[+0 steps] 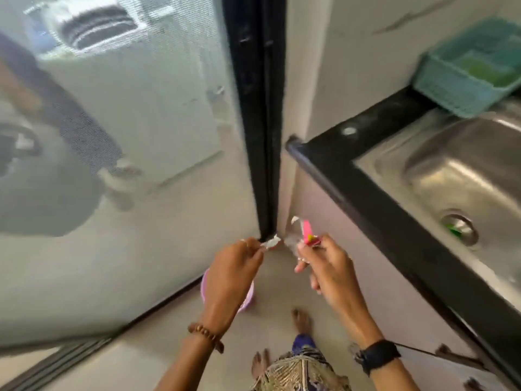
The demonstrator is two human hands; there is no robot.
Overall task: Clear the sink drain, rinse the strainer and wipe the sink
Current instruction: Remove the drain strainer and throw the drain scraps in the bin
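Pale floor (158,359) and a mesh-screened sliding door (127,136) in a black frame (258,114) filled the view, with a black counter (363,190) running along the right. Set into that counter, up and to the right of the right hand (328,266), lay the steel sink (462,170), and in its bowl sat the round drain strainer (459,228) with a bit of green at its edge. The right hand was curled around a small pink packet (310,235), clear wrapper showing beside it, held low in front of the counter's side and clear of the sink. Just left of it, the left hand (234,275) pinched a small white torn scrap (270,243) between thumb and fingertips, the scrap close to the packet but apart from it. A beaded bracelet (205,335) circled the left wrist and a black watch (377,355) the right. Below the left hand, partly hidden by it, a pink round vessel (248,301) stood on the floor near the door track. Under both hands bare feet (301,320) and a patterned garment (298,371) showed. Far above the right hand, at the back of the counter beyond the sink, a teal plastic basket (465,77) rested against the wall with something green inside it. The frame was blurred, so the print on the packet could not be read.
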